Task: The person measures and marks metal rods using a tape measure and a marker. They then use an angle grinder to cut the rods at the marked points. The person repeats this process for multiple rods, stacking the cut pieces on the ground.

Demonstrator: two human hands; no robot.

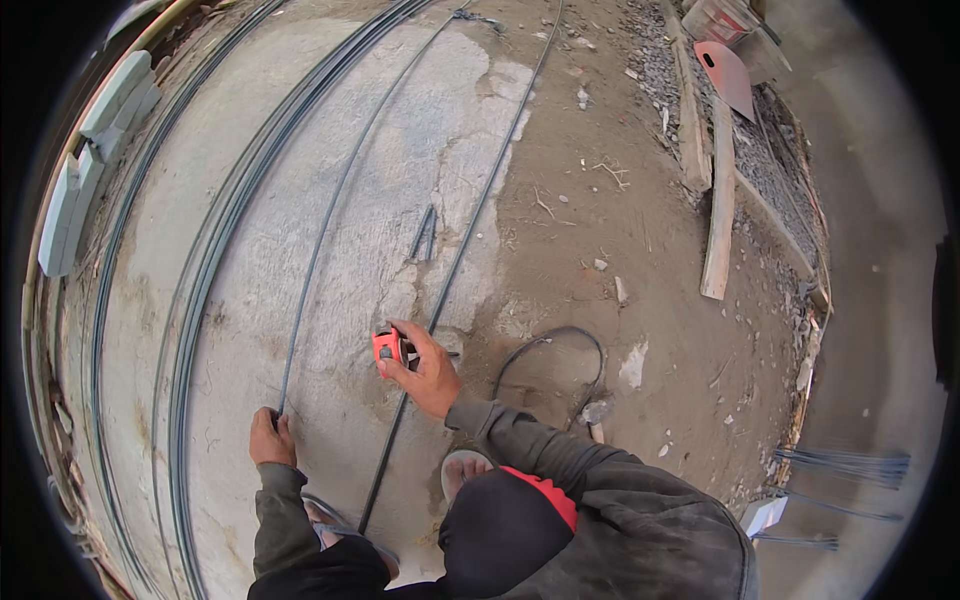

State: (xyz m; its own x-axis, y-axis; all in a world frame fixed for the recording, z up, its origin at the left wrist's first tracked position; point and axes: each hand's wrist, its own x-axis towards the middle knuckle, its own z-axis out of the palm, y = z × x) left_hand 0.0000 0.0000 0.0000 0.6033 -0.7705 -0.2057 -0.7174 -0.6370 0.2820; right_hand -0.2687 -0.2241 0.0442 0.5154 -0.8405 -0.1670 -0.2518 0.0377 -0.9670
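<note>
My left hand point(272, 438) is closed around the near end of a thin steel rebar rod point(322, 235), which runs away from me along the concrete slab point(285, 215). In my right hand point(428, 372) is a red and black tape measure point(389, 347), gripped between thumb and fingers. Whether its blade is drawn out cannot be made out. Another rebar rod point(470, 228) passes beneath my right hand and on toward my feet. Short cut steel pieces point(423, 234) lie on the slab between the two rods.
Bundles of long rebar point(200, 290) lie at the left, with pale blocks point(62, 215) beyond. A bent black loop of cable or bar point(601, 352) rests on dirt to the right. Wooden boards point(719, 215), gravel, a pink scoop-like sheet point(724, 78) and a bucket point(718, 22) are far right.
</note>
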